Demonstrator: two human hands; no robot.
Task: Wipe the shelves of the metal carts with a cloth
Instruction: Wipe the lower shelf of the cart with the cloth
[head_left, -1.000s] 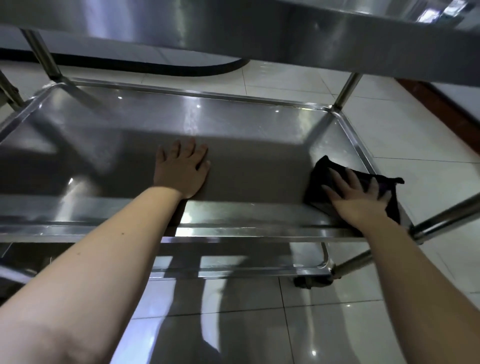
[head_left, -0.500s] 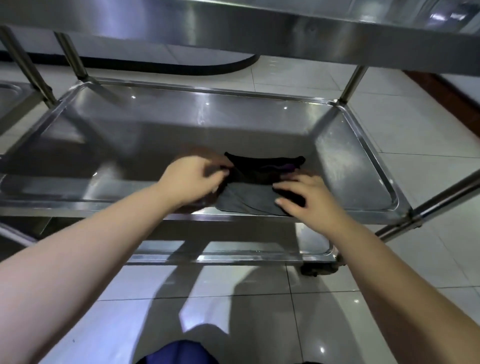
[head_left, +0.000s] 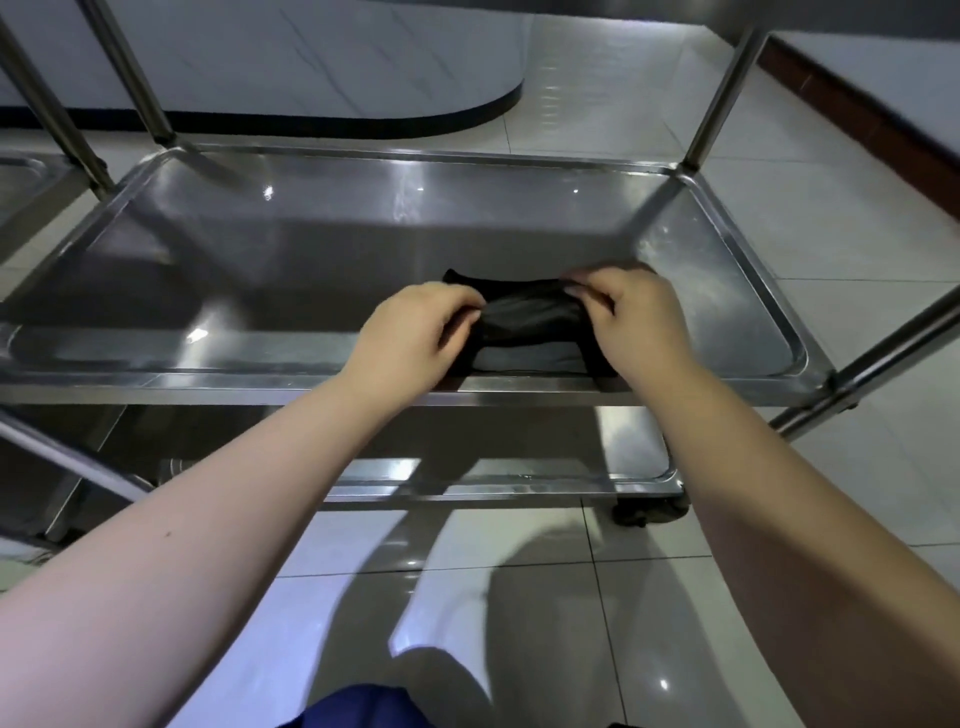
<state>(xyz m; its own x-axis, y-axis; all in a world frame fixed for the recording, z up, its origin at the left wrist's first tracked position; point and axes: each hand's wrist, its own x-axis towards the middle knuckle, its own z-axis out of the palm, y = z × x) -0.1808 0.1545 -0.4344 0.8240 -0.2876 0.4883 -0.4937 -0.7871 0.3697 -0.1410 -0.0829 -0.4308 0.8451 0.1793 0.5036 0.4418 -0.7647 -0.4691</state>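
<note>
A black cloth (head_left: 530, 322) is stretched between both hands just above the front part of the cart's middle shelf (head_left: 311, 260), a shiny steel tray with a raised rim. My left hand (head_left: 415, 338) pinches the cloth's left end. My right hand (head_left: 639, 322) pinches its right end with thumb and fingers. The cloth's lower part drapes onto the shelf near the front rim.
A lower shelf (head_left: 519, 483) sits beneath, with a caster wheel (head_left: 644, 512) at its right corner. Upright steel posts (head_left: 719, 88) stand at the corners. A second cart (head_left: 31, 182) is at the left. Glossy white floor tiles surround the carts.
The cloth moved from the shelf's right end to its front middle. My left hand left the shelf surface and took hold of the cloth; both hands now lift and stretch it.
</note>
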